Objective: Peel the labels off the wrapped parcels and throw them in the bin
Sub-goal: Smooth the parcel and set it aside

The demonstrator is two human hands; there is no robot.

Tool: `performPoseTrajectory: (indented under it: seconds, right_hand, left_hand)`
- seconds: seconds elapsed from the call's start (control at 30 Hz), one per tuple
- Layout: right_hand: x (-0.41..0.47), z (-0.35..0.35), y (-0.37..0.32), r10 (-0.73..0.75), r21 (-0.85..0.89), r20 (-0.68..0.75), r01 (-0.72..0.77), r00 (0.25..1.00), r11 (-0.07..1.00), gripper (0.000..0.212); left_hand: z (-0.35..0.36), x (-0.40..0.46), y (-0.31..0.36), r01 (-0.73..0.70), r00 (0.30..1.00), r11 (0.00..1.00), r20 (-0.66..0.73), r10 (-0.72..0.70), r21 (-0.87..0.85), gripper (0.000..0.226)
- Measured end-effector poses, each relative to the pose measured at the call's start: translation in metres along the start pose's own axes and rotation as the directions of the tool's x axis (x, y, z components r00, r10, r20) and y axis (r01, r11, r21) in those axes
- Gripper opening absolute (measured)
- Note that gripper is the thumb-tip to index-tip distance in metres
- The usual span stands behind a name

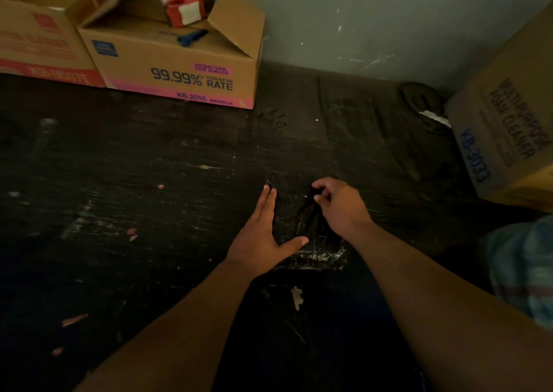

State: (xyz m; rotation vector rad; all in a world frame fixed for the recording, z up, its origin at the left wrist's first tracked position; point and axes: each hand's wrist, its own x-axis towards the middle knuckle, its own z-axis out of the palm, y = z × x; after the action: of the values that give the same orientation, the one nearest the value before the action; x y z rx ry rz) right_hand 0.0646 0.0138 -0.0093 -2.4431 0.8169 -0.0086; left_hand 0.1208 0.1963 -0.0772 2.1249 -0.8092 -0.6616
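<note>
Lower centre of frame, my left hand (263, 236) lies flat, fingers straight, pinning the black plastic-wrapped parcel (311, 242), whose long axis runs away from me. Just right, my right hand (338, 203) pinches its far end (label unseen). Dark scuffed table (149, 182); pale wall (359, 17) behind.

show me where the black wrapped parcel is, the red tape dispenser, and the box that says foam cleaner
Black wrapped parcel (317, 255): head view, its shiny near edge.
Red tape dispenser (185, 9): head view, its red body.
Foam cleaner box (505, 140): head view, its printed side.
</note>
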Motion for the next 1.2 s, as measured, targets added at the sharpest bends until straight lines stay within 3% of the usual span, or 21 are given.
performPoseTrajectory:
  seconds: [0.07,0.2,0.3,0.4,0.53,0.77,0.9,1.2]
  right_hand:
    - [-0.003,-0.001,0.0,-0.033,-0.075,0.031,0.036,0.999,0.997,0.036]
    - [-0.021,-0.002,0.008,-0.084,-0.032,-0.016,0.083,0.996,0.996,0.017]
    - [-0.039,0.003,0.02,0.007,-0.021,-0.108,-0.009,0.994,1.0,0.037]
    - [-0.053,0.014,0.031,0.201,0.148,-0.002,-0.198,0.98,0.969,0.059]
    - [-0.065,0.03,0.034,0.223,0.366,0.113,-0.25,0.968,0.897,0.066]
    - [-0.073,0.04,0.026,0.147,0.356,-0.132,-0.092,0.98,0.93,0.056]
    - [-0.091,0.032,0.02,0.159,0.457,-0.182,-0.06,0.97,0.888,0.052]
    - [-0.201,0.048,0.051,0.171,0.685,-0.131,-0.036,0.977,0.728,0.05]
  left_hand:
    - [0.0,-0.001,-0.001,0.014,1.0,1.0,0.013,-0.014,0.001,0.122]
    - [-0.004,-0.001,0.003,0.06,0.997,0.997,0.038,-0.061,0.038,0.122]
    - [-0.008,-0.006,0.011,0.074,0.997,0.994,0.028,-0.077,0.085,0.12]
    - [-0.01,-0.026,0.005,0.125,0.992,0.991,-0.017,-0.124,0.037,0.122]
    - [0.002,-0.071,-0.026,0.162,0.987,0.974,-0.049,-0.156,0.156,0.119]
    - [0.046,-0.14,-0.088,0.056,0.985,0.768,0.09,-0.147,0.638,0.095]
    - [0.053,-0.16,-0.095,0.064,0.994,0.748,0.026,-0.108,0.66,0.087]
    - [0.075,-0.203,-0.092,0.13,0.989,0.722,-0.043,-0.138,0.679,0.085]
